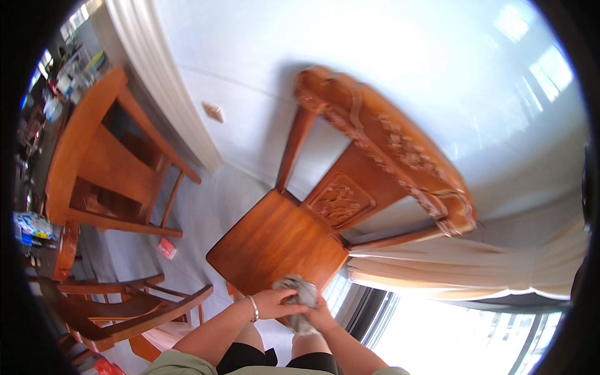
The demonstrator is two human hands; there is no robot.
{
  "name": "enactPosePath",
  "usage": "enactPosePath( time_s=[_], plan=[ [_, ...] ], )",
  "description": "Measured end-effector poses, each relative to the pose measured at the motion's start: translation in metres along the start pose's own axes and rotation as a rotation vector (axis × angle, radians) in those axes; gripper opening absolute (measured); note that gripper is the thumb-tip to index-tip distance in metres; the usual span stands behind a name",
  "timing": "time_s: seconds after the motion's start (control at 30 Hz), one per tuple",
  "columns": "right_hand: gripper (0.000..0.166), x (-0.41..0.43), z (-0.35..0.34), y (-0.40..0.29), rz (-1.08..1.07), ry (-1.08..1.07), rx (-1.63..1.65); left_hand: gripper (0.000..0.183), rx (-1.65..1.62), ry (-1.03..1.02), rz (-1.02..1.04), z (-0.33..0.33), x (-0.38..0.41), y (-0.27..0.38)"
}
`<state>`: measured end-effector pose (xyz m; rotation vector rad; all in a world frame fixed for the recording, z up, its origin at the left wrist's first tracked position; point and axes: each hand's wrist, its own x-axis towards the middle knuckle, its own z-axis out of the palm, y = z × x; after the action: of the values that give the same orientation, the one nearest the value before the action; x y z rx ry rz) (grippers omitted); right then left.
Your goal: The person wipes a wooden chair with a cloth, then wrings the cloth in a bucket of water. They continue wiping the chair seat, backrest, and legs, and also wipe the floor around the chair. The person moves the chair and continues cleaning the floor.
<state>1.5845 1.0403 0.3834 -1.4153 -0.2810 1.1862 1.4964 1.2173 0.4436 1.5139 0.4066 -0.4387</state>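
Note:
A crumpled grey cloth (296,284) is bunched between my two hands, above the front edge of a wooden chair seat (276,239). My left hand (276,304), with a bracelet at the wrist, grips it from the left side. From the right, my right hand (319,313) holds the same cloth. Part of the cloth hangs below the fingers. Beyond the seat rises the chair's carved backrest (342,199), topped by a broad carved rail (398,140). The picture is somewhat blurred.
At left stands another wooden chair (117,159), beside a cluttered dark table. A further wooden chair (136,309) is at lower left. A small pink packet (167,248) lies on the floor. Curtains (450,267) hang by a bright window at right. A pale wall backs the carved chair.

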Motion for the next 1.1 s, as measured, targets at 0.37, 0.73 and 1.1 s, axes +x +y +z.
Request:
enactPosePath(
  time_s=[0.37, 0.73, 1.1],
  plan=[
    [0.064, -0.163, -0.179, -0.011, -0.143, 0.454, 0.337, 0.047, 1.215, 0.780, 1.069, 0.050, 0.101, 0.366],
    [0.056, -0.197, -0.210, 0.023, -0.031, 0.525, 0.239, 0.030, 1.191, 0.784, 1.031, 0.123, 0.109, 0.323],
    [0.070, -0.152, -0.090, -0.006, -0.248, 0.228, 0.348, 0.027, 1.271, 0.647, 0.897, 0.133, -0.090, 0.285]
  ],
)
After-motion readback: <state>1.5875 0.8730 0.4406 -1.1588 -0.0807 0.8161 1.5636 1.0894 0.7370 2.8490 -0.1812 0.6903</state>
